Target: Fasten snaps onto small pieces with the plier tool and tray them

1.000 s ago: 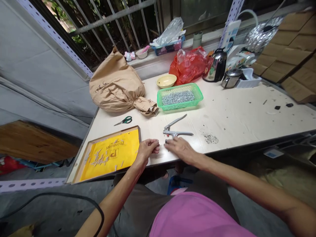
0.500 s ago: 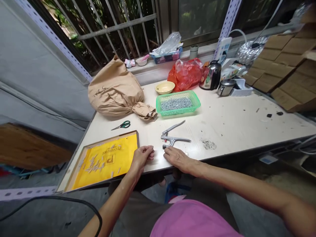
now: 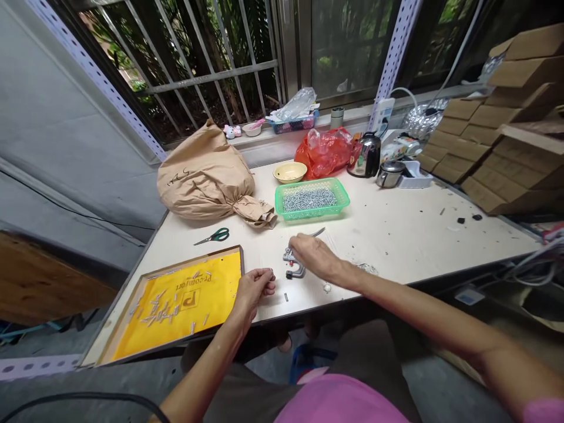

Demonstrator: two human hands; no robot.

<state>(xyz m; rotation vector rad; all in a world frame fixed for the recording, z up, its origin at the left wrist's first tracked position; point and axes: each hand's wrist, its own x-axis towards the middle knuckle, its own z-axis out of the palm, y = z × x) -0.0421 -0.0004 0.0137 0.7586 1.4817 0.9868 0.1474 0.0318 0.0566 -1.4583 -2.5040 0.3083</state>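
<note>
My right hand [image 3: 312,256] lies over the metal pliers-like hand tool [image 3: 294,265] on the table, fingers curled around its handles. My left hand [image 3: 254,286] rests on the table just left of the tool, fingertips pinched together on something small I cannot make out. A small metal piece [image 3: 285,296] lies between the hands near the table's front edge. A shallow wooden tray [image 3: 132,305] with a yellow liner and several small metal pieces sits left of my left hand. A green basket [image 3: 341,202] of metal pieces stands beyond the tool.
Green-handled scissors [image 3: 214,236] lie behind the tray. A tied brown paper sack [image 3: 202,176], a yellow bowl [image 3: 289,172], a red plastic bag [image 3: 324,151] and kettles [image 3: 365,155] stand at the back. Stacked cardboard boxes [image 3: 506,141] fill the right. Metal scraps [image 3: 365,268] lie right of my hand.
My right hand moved forward from the table's front edge onto the hand tool and closed over its handles. My left hand stayed pinched in place. The camera tilted up.
</note>
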